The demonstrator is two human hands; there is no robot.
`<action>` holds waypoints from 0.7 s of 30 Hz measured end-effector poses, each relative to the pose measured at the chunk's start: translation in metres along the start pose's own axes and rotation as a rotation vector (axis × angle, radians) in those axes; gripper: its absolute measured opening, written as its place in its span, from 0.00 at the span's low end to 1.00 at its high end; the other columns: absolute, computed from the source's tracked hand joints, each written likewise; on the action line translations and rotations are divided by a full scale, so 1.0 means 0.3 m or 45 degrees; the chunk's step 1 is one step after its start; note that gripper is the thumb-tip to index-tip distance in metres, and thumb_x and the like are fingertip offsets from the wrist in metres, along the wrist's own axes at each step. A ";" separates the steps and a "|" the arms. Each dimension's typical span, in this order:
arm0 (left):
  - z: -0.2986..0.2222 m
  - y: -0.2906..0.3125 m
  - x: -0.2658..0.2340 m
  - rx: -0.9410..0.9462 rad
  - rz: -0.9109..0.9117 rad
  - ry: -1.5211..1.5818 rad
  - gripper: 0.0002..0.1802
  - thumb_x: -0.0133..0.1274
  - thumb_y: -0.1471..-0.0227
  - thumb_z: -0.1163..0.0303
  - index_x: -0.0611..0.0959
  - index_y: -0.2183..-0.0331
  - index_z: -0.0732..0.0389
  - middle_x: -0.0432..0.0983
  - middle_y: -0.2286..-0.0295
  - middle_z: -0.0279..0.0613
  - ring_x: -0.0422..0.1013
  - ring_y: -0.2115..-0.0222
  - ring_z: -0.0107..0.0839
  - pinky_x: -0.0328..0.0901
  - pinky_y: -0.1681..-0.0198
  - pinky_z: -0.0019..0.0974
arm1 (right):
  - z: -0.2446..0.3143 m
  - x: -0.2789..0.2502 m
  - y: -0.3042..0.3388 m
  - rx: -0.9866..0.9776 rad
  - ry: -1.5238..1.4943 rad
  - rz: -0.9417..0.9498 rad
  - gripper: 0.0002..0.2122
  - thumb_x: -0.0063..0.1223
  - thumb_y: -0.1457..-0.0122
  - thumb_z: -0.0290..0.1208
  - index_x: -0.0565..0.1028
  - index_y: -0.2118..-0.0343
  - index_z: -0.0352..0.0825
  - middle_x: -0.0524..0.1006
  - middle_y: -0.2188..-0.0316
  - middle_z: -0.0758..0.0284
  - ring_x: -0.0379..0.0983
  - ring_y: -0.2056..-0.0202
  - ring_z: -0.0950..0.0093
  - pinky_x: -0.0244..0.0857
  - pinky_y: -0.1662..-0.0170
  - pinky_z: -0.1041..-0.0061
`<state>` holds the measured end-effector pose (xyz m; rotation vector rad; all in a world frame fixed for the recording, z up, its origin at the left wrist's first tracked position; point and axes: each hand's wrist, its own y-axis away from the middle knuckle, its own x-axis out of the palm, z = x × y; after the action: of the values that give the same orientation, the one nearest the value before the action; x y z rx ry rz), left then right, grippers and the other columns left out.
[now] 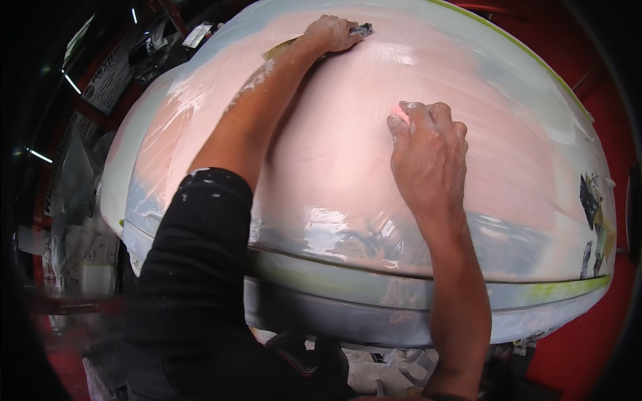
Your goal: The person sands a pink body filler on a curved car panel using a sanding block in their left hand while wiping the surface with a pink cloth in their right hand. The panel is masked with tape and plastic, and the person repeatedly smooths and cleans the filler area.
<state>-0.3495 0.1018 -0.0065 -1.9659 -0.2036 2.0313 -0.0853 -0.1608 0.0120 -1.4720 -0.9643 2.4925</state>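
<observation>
A large curved car body panel [334, 154] fills the middle of the view, coated in patches of pink, pale blue and white with a glossy look. Near its far side, my left hand [328, 35] is closed on what looks like a long sanding block [362, 29], whose dark end sticks out on the right. A yellowish, worn strip [279, 48] shows left of the wrist. My right hand [429, 144] rests lower down and to the right, fingers curled around a small pink piece [400, 112], mostly hidden. White dust covers both hands.
A seam [348, 269] runs across the panel's near side above a lower pale strip. Torn dark tape [590, 200] clings to the right end. Red surfaces [582, 334] lie at right; cluttered shelves and plastic sheeting [73, 174] stand at left.
</observation>
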 end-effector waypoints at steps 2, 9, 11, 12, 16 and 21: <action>-0.054 0.040 0.045 -0.024 0.039 0.020 0.32 0.47 0.39 0.43 0.77 0.41 0.51 0.80 0.53 0.55 0.75 0.51 0.57 0.70 0.45 0.53 | -0.047 0.003 -0.012 0.079 0.072 -0.007 0.13 0.57 0.36 0.36 0.81 0.54 0.34 0.76 0.55 0.58 0.72 0.56 0.54 0.69 0.52 0.54; -0.190 0.759 -0.241 0.464 0.015 0.131 0.32 0.55 0.39 0.52 0.74 0.38 0.55 0.71 0.44 0.63 0.69 0.47 0.57 0.65 0.41 0.50 | -0.094 -0.008 -0.018 0.149 0.030 0.009 0.14 0.55 0.35 0.36 0.81 0.51 0.35 0.76 0.54 0.58 0.72 0.55 0.53 0.68 0.51 0.53; -0.149 0.802 -0.266 0.496 0.053 0.175 0.32 0.54 0.39 0.51 0.75 0.38 0.55 0.71 0.44 0.62 0.69 0.47 0.56 0.65 0.40 0.50 | -0.051 -0.001 -0.015 0.066 0.009 -0.019 0.14 0.56 0.36 0.36 0.81 0.52 0.35 0.76 0.56 0.58 0.72 0.56 0.54 0.69 0.52 0.54; -0.132 0.776 -0.245 0.520 0.035 0.187 0.32 0.54 0.38 0.51 0.75 0.38 0.55 0.71 0.44 0.61 0.69 0.47 0.56 0.65 0.40 0.50 | -0.032 -0.003 -0.003 0.029 0.002 -0.026 0.13 0.57 0.37 0.36 0.81 0.53 0.35 0.76 0.56 0.59 0.72 0.57 0.54 0.69 0.52 0.55; -0.001 0.361 -0.072 0.335 -0.033 0.014 0.34 0.46 0.37 0.42 0.77 0.41 0.55 0.81 0.54 0.57 0.76 0.55 0.57 0.71 0.47 0.51 | 0.040 0.000 0.025 -0.087 -0.080 0.010 0.12 0.60 0.39 0.34 0.81 0.55 0.35 0.75 0.59 0.60 0.71 0.60 0.57 0.68 0.54 0.56; -0.061 -0.030 0.014 0.039 0.047 0.021 0.32 0.40 0.35 0.45 0.81 0.48 0.61 0.78 0.52 0.60 0.76 0.53 0.56 0.68 0.46 0.51 | -0.075 0.021 0.007 0.078 0.101 0.044 0.13 0.57 0.37 0.35 0.81 0.53 0.36 0.76 0.56 0.59 0.72 0.57 0.55 0.69 0.52 0.55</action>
<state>-0.3303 0.1097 -0.0085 -1.9820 -0.1326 2.0280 -0.0698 -0.1496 -0.0017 -1.5683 -0.8497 2.4429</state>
